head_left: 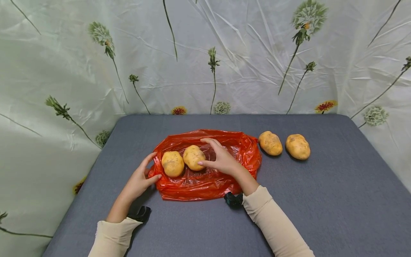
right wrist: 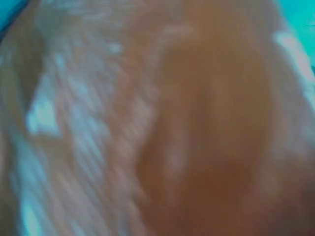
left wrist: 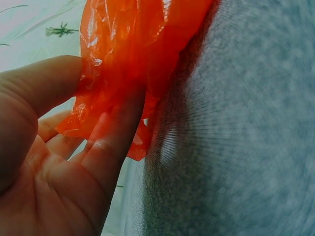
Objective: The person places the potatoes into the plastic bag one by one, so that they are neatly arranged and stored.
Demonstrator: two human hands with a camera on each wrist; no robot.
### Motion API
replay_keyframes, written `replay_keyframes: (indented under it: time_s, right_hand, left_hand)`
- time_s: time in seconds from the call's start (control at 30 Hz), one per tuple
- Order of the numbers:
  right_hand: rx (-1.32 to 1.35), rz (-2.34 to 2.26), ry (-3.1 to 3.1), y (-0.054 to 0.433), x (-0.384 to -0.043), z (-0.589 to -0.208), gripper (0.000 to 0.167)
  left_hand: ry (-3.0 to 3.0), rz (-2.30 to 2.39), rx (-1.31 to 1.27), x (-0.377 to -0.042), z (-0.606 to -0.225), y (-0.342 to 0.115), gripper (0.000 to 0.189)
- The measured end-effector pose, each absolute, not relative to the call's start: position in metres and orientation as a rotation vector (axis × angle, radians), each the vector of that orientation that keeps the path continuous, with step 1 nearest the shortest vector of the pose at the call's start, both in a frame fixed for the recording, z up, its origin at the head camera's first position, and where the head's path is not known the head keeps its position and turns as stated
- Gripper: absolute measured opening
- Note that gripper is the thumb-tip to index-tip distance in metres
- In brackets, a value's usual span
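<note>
A crumpled red plastic bag (head_left: pixel 196 191) lies spread on the table with two potatoes side by side in its opening. My left hand (head_left: pixel 138 182) holds the bag's left end, thumb and fingers spread around it. In the left wrist view, thin plastic (left wrist: pixel 133 44) covers the fingertips of the left hand (left wrist: pixel 64 167). Over the bag's middle, my right hand (head_left: pixel 223 160) is spread, its thumb at the edge of the right potato (head_left: pixel 193 157). The left potato (head_left: pixel 172 164) sits near my left hand. Motion blur hides detail in the right wrist view.
Right of the bag, two more potatoes rest on the grey table (head_left: pixel 337 200): one potato (head_left: pixel 270 143) close to the bag, another potato (head_left: pixel 298 146) farther right. A floral curtain (head_left: pixel 192 82) hangs behind and along the sides.
</note>
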State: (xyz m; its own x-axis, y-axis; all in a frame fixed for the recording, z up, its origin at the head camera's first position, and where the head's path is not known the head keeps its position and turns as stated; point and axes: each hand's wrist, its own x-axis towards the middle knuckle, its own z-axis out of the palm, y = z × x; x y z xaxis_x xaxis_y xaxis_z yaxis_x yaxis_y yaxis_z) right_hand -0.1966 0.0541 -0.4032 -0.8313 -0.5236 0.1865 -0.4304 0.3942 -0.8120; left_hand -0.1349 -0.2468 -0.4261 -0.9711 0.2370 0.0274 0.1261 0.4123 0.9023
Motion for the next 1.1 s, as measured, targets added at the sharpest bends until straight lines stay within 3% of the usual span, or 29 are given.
replay_keyframes:
  time_s: [0.4,1.1]
  right_hand:
    - [-0.856,-1.493,2.578,0.096,-0.189,-0.382,0.074]
    - [-0.747,-1.502,2.785,0.17,-0.185,-0.382,0.076]
  left_hand:
    - [2.537,1.626,0.321,-0.134,-0.425,-0.246,0.076]
    - [2.524,1.624,0.277,-0.13,-0.412,-0.24,0.074]
